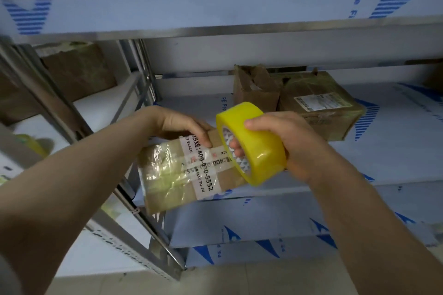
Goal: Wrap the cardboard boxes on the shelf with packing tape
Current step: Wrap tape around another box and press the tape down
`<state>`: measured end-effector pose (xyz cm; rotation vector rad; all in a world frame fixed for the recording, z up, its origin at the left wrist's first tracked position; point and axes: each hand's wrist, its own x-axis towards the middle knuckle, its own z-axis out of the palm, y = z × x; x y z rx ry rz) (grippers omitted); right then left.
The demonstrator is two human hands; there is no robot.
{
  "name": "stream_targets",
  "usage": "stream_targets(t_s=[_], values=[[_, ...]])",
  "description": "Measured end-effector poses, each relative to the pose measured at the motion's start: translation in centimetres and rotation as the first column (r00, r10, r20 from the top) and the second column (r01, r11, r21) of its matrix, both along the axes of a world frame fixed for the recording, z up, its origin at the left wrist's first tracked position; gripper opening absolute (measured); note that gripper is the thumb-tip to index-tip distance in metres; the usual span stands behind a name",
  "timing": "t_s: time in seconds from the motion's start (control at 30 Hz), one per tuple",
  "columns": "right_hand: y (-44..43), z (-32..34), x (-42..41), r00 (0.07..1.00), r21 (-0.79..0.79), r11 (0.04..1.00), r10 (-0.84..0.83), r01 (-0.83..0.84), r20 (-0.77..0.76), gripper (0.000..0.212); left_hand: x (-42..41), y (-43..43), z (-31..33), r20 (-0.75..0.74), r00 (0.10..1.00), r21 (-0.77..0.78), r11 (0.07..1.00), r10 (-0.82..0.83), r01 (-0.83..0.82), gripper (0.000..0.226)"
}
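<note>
Left hand [177,124] and right hand [294,146] are bare; both forearms [72,187] uncovered; nails trimmed short.

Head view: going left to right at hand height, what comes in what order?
Brown box on side shelf → left hand → yellow tape roll → right hand. Left out for overlap: held box, torn box, labelled box.

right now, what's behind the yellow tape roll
Two cardboard boxes on the shelf: a torn-open box and a taped box with a label. The right hand holding the tape roll hides part of the taped box's front.
</note>
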<state>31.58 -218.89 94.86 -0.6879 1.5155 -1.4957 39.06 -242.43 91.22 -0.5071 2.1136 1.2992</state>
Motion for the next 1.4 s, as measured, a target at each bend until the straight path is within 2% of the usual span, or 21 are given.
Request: stream_targets(t_s=[0.07, 0.17, 0.2, 0.27, 0.3, 0.37, 0.43, 0.5, 0.7, 0.77, 0.93, 1.07, 1.13, 1.4], values=[[-1.8, 1.1, -0.4, 1.000, -0.005, 1.000, -0.005, 0.005, -0.008, 0.016, 0.1, -0.5, 0.2, -0.081, 0.990, -0.070, 0.990, 0.113, -0.119, 0.049], [-5.2, 1.7, -1.2, 0.996, -0.011, 0.996, -0.089, 0.089, -0.014, 0.026, -0.1, 0.0, 0.8, -0.292, 0.943, -0.304, 0.919, 0.161, -0.251, 0.032], [-6.3, 1.7, -1.5, 0.993, -0.012, 0.993, -0.120, 0.120, -0.017, 0.030, -0.3, 0.5, 0.9, -0.316, 0.942, -0.391, 0.888, 0.117, -0.242, 0.042], [-8.3, 1.6, -2.1, 0.979, -0.025, 0.981, -0.195, 0.193, -0.063, 0.034, -0.5, 1.2, 0.1, -0.186, 0.982, -0.551, 0.831, -0.034, -0.076, 0.109], [-9.1, 1.3, -2.4, 0.970, -0.027, 0.974, -0.226, 0.224, -0.090, 0.039, -0.5, 1.5, -0.4, -0.087, 0.993, -0.629, 0.778, -0.081, 0.008, 0.134], [-10.1, 0.5, -3.0, 0.959, 0.002, 0.968, -0.249, 0.251, -0.134, 0.045, -0.4, 1.7, -2.2, -0.036, 0.995, -0.766, 0.643, -0.088, 0.030, 0.147], [-10.4, 0.0, -3.2, 0.962, 0.007, 0.970, -0.240, 0.243, -0.134, 0.028, -0.6, 1.9, -3.5, -0.125, 0.990, -0.823, 0.564, -0.060, -0.069, 0.142], [-10.3, -0.3, -3.1, 0.962, -0.009, 0.971, -0.240, 0.241, -0.133, 0.018, -0.9, 2.0, -4.0, -0.189, 0.981, -0.834, 0.535, -0.048, -0.135, 0.133], [-7.7, 0.0, -0.6, 0.948, -0.053, 0.960, -0.280, 0.275, -0.151, 0.040, -0.8, 2.1, -4.0, -0.207, 0.978, -0.835, 0.526, -0.031, -0.160, 0.128], [-6.1, -0.2, -0.1, 0.939, -0.033, 0.959, -0.282, 0.281, -0.197, 0.043, -0.8, 2.1, -4.1, -0.209, 0.978, -0.835, 0.526, -0.028, -0.163, 0.127], [-1.5, -1.1, 0.9, 0.944, 0.064, 0.978, -0.172, 0.197, -0.280, 0.034, -0.8, 2.4, -4.1, -0.207, 0.978, -0.833, 0.525, -0.005, -0.174, 0.128], [0.2, -3.0, 1.1, 0.916, 0.108, 0.968, -0.175, 0.227, -0.362, 0.055, -0.8, 2.3, -4.1, -0.230, 0.973, -0.818, 0.540, 0.006, -0.197, 0.132], [0.6, -4.2, 1.3, 0.912, 0.125, 0.962, -0.182, 0.242, -0.367, 0.063, -0.7, 2.2, -4.3, -0.253, 0.967, -0.809, 0.549, -0.003, -0.210, 0.132], [1.2, -7.7, 1.9, 0.929, 0.095, 0.953, -0.254, 0.288, -0.271, 0.059, -0.5, 2.6, -3.8, -0.245, 0.969, -0.805, 0.561, -0.021, -0.191, 0.117]])
